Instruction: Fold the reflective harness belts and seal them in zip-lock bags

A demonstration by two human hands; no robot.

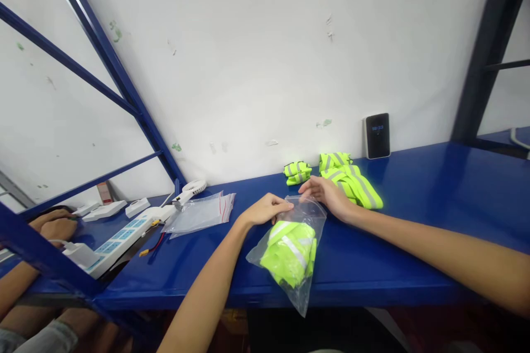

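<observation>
A clear zip bag (304, 300) hangs partly over the front edge of the blue table, its mouth toward the wall. Inside it lies a folded neon-yellow reflective vest (285, 256) with silvery strips. My left hand (267, 209) pinches the left part of the bag's top edge between thumb and fingers. At the top right corner, my right hand (325, 197) has its curled fingers closed at the bag's rim; the fingertips are partly hidden. Just beyond my right hand lie a loosely folded reflective vest (351, 179) and a smaller rolled neon-yellow bundle (297, 172).
Flat clear bags (201, 214) lie left, beside a white handheld fan (192, 190) and a power strip (124, 240). A black-fronted device (377, 136) stands against the wall. Beyond the blue rack post (45, 248) rest another person's hands (53, 223).
</observation>
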